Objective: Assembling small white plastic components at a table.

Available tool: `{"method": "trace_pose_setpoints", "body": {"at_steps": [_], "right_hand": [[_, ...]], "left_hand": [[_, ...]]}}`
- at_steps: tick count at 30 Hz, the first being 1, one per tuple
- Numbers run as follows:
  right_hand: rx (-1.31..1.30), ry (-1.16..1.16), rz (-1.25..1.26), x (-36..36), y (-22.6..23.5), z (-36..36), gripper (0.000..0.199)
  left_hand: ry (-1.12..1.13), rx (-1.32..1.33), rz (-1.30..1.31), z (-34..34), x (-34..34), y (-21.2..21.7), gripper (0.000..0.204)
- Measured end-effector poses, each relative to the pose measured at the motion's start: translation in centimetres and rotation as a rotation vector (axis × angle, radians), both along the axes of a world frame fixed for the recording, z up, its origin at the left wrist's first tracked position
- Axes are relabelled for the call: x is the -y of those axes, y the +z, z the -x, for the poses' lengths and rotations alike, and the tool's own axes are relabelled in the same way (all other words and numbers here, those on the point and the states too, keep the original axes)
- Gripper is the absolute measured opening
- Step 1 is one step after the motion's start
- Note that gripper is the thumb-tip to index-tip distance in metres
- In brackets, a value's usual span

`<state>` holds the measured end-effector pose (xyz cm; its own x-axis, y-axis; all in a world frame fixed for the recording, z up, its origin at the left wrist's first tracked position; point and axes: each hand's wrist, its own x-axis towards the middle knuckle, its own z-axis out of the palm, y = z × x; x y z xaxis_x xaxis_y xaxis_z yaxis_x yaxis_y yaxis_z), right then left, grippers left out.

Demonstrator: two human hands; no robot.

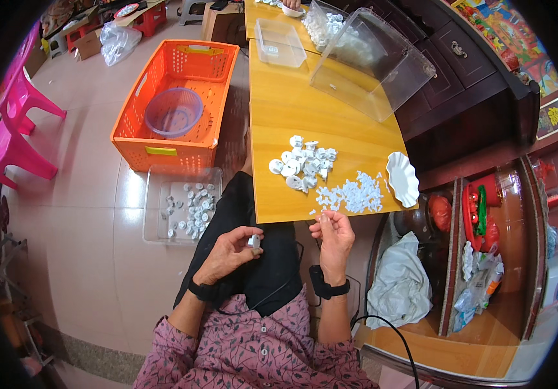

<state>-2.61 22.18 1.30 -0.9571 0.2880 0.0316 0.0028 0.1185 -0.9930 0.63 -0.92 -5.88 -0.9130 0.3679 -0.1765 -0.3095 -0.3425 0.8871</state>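
Over my lap, my left hand (pixel 232 251) is closed around a small white plastic part (pixel 254 241), pinched between thumb and fingers. My right hand (pixel 332 232) is at the near table edge with its thumb and fingertips pressed together; whatever they pinch is too small to name. Just beyond it, a spread of tiny white plastic pieces (pixel 355 193) lies on the yellow table (pixel 331 117). A heap of larger white round parts (pixel 300 162) sits to their left. At the table's right edge stands a white scalloped dish (pixel 401 179).
On the floor at left, a clear tub (pixel 156 220) holds several white parts, beside an orange crate (pixel 123 139) containing a clear purple bowl (pixel 174 111). Farther along the table are a clear tray (pixel 279 42) and a large clear bin (pixel 370 71). Another person's hand (pixel 292 4) shows at the far end.
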Motion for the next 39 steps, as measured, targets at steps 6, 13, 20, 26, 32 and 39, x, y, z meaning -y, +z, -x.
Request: {"method": "trace_pose_setpoints", "body": {"at_steps": [6,13,20,26,32,39], "right_hand": [[0.086,0.116,0.097,1.4,1.3,-2.1,0.023],[0.199,0.245,0.111,2.1,0.9,-3.7,0.037],[0.225,0.347,-0.013,2.8,0.4,-4.2,0.041],[0.24,0.392,0.079,3.0,0.2,-4.3,0.041],[0.277,0.354,0.165,4.1,0.5,-4.6,0.04],[0.169,0.284,0.028,5.1,-0.9,-5.9,0.016]], "left_hand": [[-0.046,0.01,-0.19,-0.1,-0.6,2.2,0.039],[-0.022,0.002,-0.043,-0.2,-1.6,2.6,0.023],[0.022,-0.031,0.039,-0.5,-2.1,2.8,0.02],[-0.007,-0.05,0.01,-0.5,-2.1,2.3,0.018],[0.028,-0.044,0.019,-0.5,-2.3,2.6,0.017],[0.141,0.039,-0.09,-0.4,-2.7,1.7,0.018]]}}
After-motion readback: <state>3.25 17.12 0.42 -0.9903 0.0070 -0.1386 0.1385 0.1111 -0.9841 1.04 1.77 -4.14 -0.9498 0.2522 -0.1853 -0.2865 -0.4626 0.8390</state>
